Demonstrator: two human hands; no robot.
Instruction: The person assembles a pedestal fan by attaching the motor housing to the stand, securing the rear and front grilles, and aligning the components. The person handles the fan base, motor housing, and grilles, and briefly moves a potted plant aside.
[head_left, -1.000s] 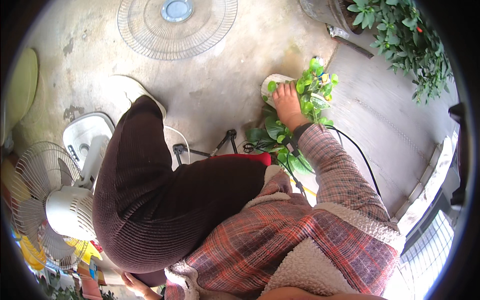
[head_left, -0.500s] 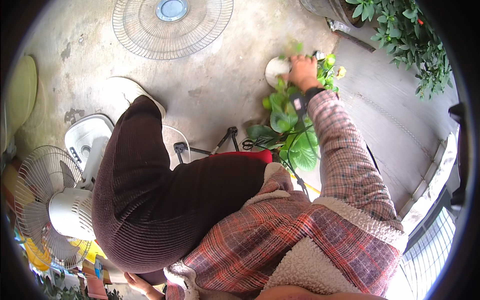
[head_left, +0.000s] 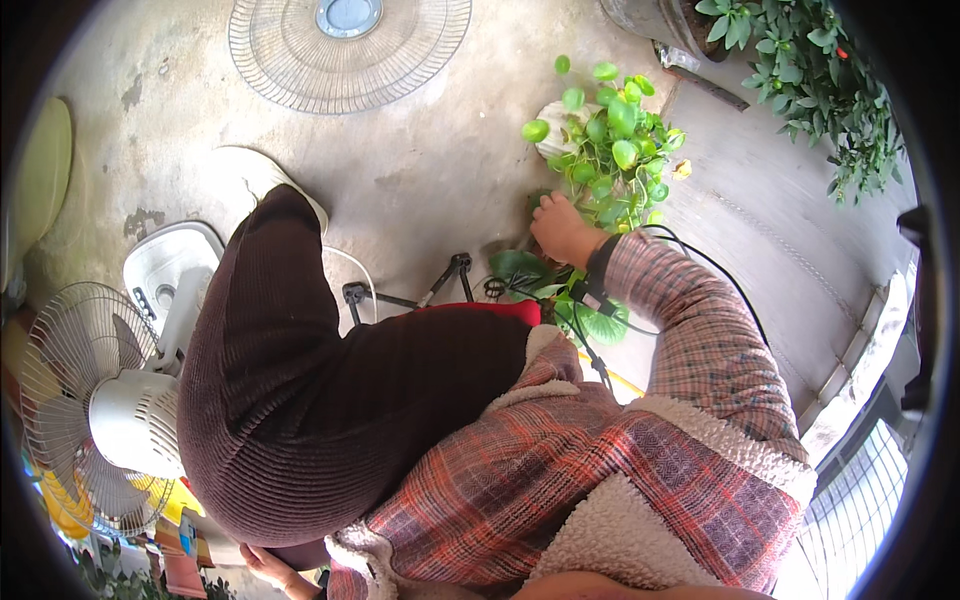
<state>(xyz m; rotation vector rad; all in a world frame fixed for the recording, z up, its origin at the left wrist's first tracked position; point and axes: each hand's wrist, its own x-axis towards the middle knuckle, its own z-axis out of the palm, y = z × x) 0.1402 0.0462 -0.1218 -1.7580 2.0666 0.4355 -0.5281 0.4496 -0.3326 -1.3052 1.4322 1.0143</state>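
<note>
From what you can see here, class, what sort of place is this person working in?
Probably an outdoor yard or patio: a stained concrete floor, a leafy potted plant that the right hand reaches into, and a shrub alongside.

A fan grille (head_left: pixel 350 45) lies on the floor (head_left: pixel 440 170), left of the potted plant (head_left: pixel 610 150).

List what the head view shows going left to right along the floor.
Standing fan → white fan base → fan grille lying flat → right hand in the round-leaved green plant → darker leafy shrub.
</note>
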